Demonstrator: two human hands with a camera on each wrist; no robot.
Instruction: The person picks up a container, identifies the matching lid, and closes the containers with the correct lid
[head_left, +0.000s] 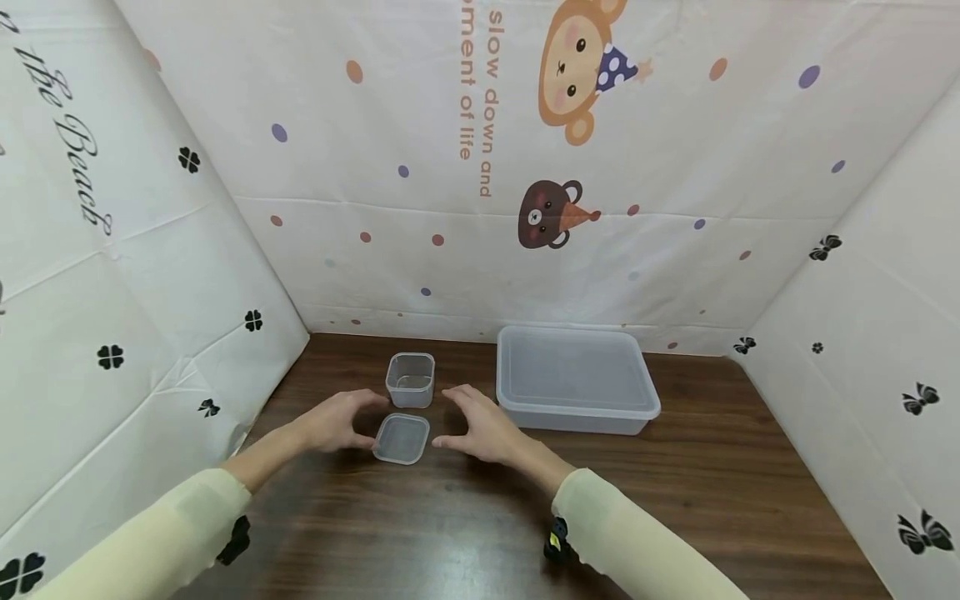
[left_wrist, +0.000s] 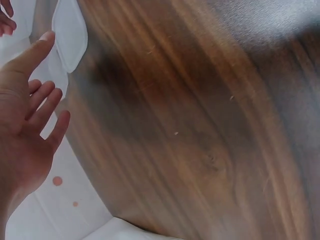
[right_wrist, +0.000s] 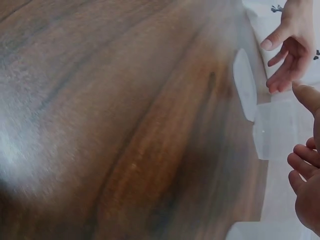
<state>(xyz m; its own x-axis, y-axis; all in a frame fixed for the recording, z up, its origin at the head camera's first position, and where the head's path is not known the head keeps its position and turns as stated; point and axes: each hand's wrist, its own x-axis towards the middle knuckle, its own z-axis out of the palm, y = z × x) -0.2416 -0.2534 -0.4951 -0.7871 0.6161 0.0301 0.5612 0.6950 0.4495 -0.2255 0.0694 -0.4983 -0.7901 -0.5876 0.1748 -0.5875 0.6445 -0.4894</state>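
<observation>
A small clear square container (head_left: 410, 382) stands uncovered on the wooden table, its inside visible from above. Just in front of it lies a small translucent lid (head_left: 401, 439), flat on the wood. My left hand (head_left: 339, 421) is at the left of both, fingers relaxed and apart, thumb tip right at the lid's left edge. On the other side my right hand (head_left: 482, 427) hovers with thumb and fingers spread, a gap between it and the lid. Neither hand grips anything. In the right wrist view the lid (right_wrist: 245, 85) and container (right_wrist: 275, 131) appear between the two hands.
A large translucent box (head_left: 576, 379) with its lid on stands at the back right, beyond my right hand. Printed white sheets (head_left: 480, 275) wall the table at the back and both sides. Brown wood (head_left: 675, 492) stretches in front of the box.
</observation>
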